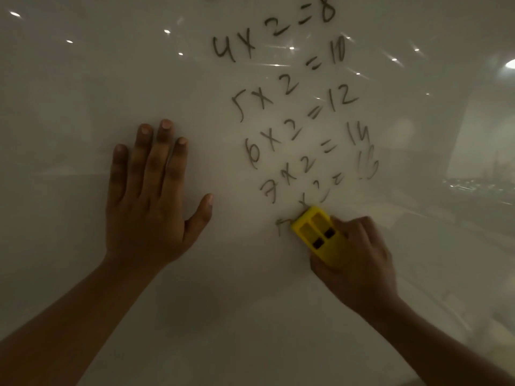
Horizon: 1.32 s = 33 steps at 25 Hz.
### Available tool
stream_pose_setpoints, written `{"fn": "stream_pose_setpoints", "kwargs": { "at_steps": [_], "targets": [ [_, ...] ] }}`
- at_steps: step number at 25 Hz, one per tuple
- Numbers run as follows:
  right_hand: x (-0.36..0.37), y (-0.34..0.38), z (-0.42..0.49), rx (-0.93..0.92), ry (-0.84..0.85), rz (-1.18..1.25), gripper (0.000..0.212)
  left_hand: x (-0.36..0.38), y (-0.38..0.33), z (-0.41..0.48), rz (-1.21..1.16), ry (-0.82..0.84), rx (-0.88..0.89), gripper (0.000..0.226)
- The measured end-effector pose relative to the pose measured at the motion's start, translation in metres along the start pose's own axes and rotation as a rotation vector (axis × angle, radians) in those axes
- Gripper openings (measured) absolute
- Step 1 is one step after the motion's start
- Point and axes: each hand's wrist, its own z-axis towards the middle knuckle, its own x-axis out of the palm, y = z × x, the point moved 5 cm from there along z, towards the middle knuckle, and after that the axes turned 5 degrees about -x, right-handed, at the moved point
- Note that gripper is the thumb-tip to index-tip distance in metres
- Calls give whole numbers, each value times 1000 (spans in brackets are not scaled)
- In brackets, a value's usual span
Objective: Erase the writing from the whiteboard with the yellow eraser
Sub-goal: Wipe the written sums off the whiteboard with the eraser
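Note:
A glossy whiteboard fills the whole view. Dark handwritten sums run down its middle, from "4x2=8" at the top to a smeared lowest line just above the eraser. My right hand grips a yellow eraser and presses it against the board over the lowest line, of which only fragments show. My left hand lies flat on the board to the left of the writing, fingers spread, holding nothing.
Reflections of ceiling lights and a room glint on the board's upper and right parts. Bare white board lies to the left of and below the hands.

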Motion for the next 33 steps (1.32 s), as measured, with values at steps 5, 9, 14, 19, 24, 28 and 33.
{"fn": "stream_pose_setpoints", "kwargs": {
  "at_steps": [5,9,14,19,24,28,33],
  "targets": [
    [17,32,-14,-324,165,-36,48,0,-1,0,-5,-20,9,76],
    [-3,22,8,-58,3,17,51,0,-2,0,-8,-15,10,76],
    [2,36,8,-294,135,-51,52,1,-2,0,-12,-6,0,75],
    [3,41,11,-288,142,-53,52,1,-3,1,-8,-1,1,75],
    [-23,1,31,-38,27,-24,54,2,-2,-1,-5,-4,3,76],
    [-22,16,38,-56,-10,-55,55,0,-3,-1,-21,-27,23,75],
    [-36,3,47,11,-50,-118,56,-1,-3,-2,-27,-29,21,76]
  ]
}}
